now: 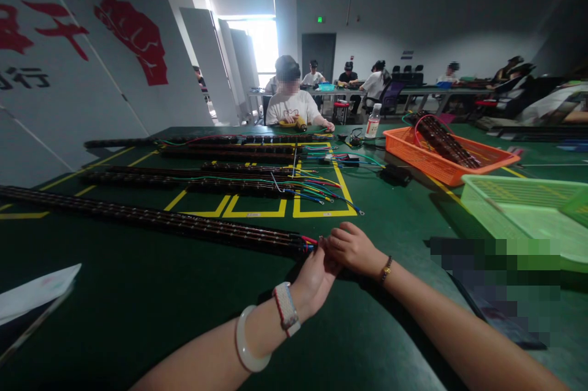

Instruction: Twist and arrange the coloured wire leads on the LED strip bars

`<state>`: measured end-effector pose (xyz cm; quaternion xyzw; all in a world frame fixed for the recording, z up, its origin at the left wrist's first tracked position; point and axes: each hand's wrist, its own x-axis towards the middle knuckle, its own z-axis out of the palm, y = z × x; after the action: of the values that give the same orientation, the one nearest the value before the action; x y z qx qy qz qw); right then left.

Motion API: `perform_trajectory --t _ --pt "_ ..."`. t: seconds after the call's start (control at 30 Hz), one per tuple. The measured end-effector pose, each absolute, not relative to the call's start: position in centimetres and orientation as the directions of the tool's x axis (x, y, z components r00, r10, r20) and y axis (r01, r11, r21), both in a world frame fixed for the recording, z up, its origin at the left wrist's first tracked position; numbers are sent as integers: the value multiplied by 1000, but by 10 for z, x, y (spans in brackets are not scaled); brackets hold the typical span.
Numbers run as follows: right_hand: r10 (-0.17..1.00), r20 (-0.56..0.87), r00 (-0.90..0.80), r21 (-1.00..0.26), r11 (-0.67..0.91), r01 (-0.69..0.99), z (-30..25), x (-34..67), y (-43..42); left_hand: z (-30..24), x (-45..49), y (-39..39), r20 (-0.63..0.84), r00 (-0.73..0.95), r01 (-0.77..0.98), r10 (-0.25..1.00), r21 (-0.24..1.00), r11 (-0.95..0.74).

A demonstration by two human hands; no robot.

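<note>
A long dark wiring harness (193, 222) runs across the table from the left edge. Short coloured wires (309, 242), red and blue among them, come out of its right end and disappear into my fingers. My left hand (316, 284), with a watch and a pale bangle at the wrist, is closed around these wires from below. Against it, my right hand (356, 249), wearing a dark beaded bracelet, has its fingers curled in at the same spot. The wire tips are hidden between the two hands.
Several similar harnesses (184, 180) lie over yellow tape outlines (257, 214) beyond my hands. To the right stand an orange basket (452, 173) holding a dark bundle, a green basket (505, 210) and a bottle (373, 121). A person (294, 106) sits opposite.
</note>
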<state>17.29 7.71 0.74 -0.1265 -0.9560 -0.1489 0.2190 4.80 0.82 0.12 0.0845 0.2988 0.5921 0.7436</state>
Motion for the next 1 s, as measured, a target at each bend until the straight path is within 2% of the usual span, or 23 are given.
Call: perform_trajectory --t 0.17,0.33,0.43,0.63,0.87,1.0 --pt "182 381 -907 182 947 266 12 175 76 7 46 6 -348 184 -807 919 481 344" --pt "277 463 -842 56 939 339 15 187 77 10 44 6 -278 262 -784 924 497 372" --pt "340 508 -792 32 911 411 14 197 82 9 43 7 -280 281 -783 918 486 388" --pt "282 480 -831 173 898 404 11 202 88 8 43 7 -315 316 -743 895 504 440" --pt "195 440 -876 256 908 330 11 196 84 6 43 7 -301 308 -775 903 472 421" --pt "216 419 -882 283 892 353 14 192 82 5 43 7 -286 318 -773 904 474 422"
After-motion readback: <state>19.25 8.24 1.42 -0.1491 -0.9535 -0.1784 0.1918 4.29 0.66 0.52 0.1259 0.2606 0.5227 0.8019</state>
